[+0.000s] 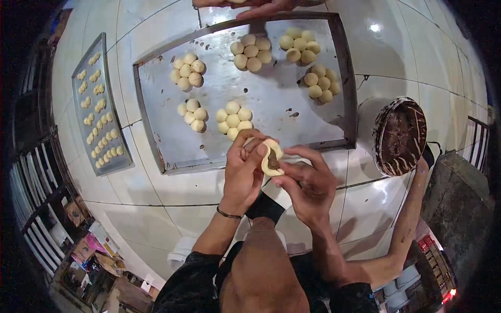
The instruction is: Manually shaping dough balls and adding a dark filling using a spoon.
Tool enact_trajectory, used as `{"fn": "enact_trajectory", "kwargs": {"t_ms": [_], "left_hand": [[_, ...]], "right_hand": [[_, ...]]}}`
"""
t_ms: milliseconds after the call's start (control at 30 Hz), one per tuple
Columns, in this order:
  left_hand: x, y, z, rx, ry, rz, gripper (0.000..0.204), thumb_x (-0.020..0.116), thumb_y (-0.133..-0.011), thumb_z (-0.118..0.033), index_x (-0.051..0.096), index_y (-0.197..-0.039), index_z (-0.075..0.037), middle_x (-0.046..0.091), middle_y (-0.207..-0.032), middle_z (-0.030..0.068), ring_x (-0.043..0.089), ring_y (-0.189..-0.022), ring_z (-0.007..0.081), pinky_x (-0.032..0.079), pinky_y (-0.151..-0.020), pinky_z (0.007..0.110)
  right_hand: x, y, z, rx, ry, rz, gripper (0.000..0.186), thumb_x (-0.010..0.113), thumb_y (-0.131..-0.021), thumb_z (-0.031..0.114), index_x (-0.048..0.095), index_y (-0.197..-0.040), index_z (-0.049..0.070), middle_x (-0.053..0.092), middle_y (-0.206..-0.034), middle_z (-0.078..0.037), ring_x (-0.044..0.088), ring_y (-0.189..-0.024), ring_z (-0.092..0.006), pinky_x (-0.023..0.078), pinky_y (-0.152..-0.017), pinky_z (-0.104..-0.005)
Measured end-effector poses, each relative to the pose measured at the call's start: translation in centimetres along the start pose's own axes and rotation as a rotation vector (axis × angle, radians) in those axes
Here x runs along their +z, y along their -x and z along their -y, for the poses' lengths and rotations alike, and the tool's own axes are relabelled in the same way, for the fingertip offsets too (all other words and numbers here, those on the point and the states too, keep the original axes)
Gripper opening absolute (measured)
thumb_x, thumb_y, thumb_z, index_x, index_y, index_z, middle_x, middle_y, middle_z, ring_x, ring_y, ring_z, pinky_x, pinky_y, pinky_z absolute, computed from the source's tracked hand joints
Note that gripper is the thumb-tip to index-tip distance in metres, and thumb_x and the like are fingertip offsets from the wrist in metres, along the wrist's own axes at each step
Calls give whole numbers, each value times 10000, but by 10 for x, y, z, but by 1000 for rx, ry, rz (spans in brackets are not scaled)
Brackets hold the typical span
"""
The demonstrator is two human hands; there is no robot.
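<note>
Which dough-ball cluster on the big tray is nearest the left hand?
The front-middle cluster, just beyond the left hand; the other five lie farther left, right or back.

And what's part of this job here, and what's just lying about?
Part of the job:
- dough with dark filling, in the left hand and right hand
- large tray with dough balls
- brown-coated bowl
- probably the small tray of dough pieces

Apparently just lying about:
- boxes, lower left
- pink item near them
</note>
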State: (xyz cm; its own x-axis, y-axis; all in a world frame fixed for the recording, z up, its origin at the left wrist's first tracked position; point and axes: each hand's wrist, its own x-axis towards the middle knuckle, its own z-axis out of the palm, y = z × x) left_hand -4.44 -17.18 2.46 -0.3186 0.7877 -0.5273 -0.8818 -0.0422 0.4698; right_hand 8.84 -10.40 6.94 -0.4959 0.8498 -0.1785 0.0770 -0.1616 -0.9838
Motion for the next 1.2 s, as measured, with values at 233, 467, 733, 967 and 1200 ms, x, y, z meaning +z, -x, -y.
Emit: {"fn": "enact_trajectory", "kwargs": {"t_ms": [233,467,733,967,1200], "left_hand": [[21,9,0,68,-5,173,661,698,-950,-56,344,-1508,-45,705,-1168,179,648,-1017,174,512,-910,252],[9,3,10,100,-142,102,773,686,-960,-65,224,-1580,-42,699,-1215,198,656,-1096,213,513,-952,319],[34,15,-2,64,-568,-20,796,653,-983,-84,167,-1613,-64,682,-1257,217,580,-1284,269,425,-1111,400],[34,20,0,346,-406,377,748,565,-1022,-95,126,-1627,-78,603,-1367,255,525,-1360,309,383,-1161,408],[42,15,-5,246,-243,128,609,519,-1029,-75,281,-1589,-49,545,-1446,249,526,-1356,296,393,-1152,402]], "right_hand": [[-11,5,-22,118,-400,-35,273,779,-808,-47,726,-1073,-10,635,-1106,-115,586,-851,-153,489,-701,-271],[-8,-1,4,235,-270,-67,191,775,-805,-33,729,-989,-4,617,-1071,-90,545,-799,-120,453,-678,-236],[-13,3,6,-56,147,-9,209,788,-791,-36,716,-986,-15,661,-994,-77,565,-769,-133,475,-666,-262],[-13,-5,21,-129,216,18,194,799,-765,-40,716,-937,-5,674,-957,-66,569,-759,-151,480,-653,-272],[-17,1,8,-121,187,112,198,780,-769,-65,699,-938,-1,655,-950,-69,557,-750,-132,481,-644,-266]]}}
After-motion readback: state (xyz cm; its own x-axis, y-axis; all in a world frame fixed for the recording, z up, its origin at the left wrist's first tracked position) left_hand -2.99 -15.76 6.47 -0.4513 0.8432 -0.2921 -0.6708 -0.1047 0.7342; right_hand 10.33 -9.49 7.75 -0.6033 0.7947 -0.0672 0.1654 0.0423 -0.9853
